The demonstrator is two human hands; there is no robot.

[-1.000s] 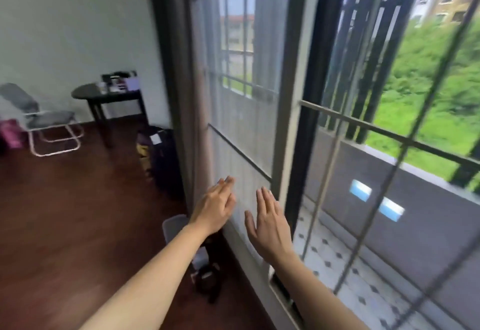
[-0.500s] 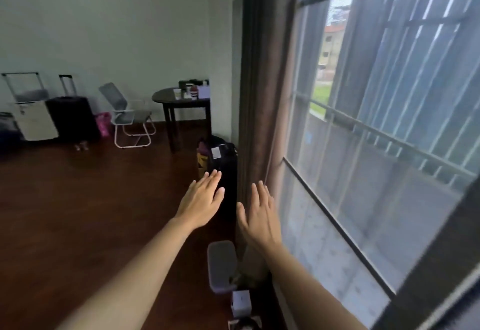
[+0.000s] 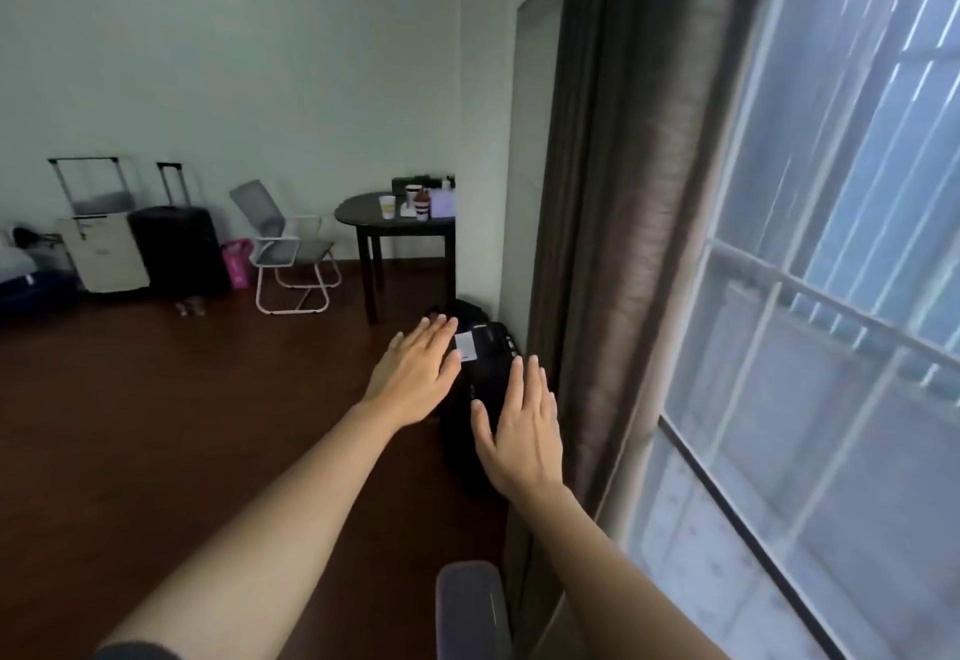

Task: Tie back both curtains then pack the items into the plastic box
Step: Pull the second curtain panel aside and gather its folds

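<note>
A brown curtain hangs gathered in a bunch at the left edge of the window, from top to floor. A sheer white curtain covers the window panes to its right. My left hand is stretched out flat, fingers apart, empty, left of the brown curtain. My right hand is also flat and empty, a short way from the curtain's folds and not touching them. A translucent plastic box sits on the floor at the bottom edge, below my right forearm.
A black suitcase with a white tag stands on the floor beyond my hands. Farther back are a dark round table with cups and bottles, a grey folding chair, and several suitcases along the wall. Dark wooden floor lies to the left.
The view has swung left from the window and balcony toward the room. Both hands stayed open and moved with it, now in front of the bunched brown curtain and black suitcase.
</note>
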